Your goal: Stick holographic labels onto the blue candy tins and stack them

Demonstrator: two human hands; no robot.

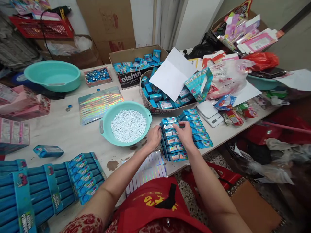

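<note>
Action at the boxes!

Left hand curls by the left row's outer edge; right hand, thumb and finger slightly parted, is over that row; can't tell either grip. Boxes sit on the table, beside the bowl.

Place: I have a packing workshop on my feed.
Worktable: rows of blue packs, right of centre.
Basin: heaped with white pellets, centre.
Scale: digital, further right.
Carton: loose blue boxes, upper centre.
</note>
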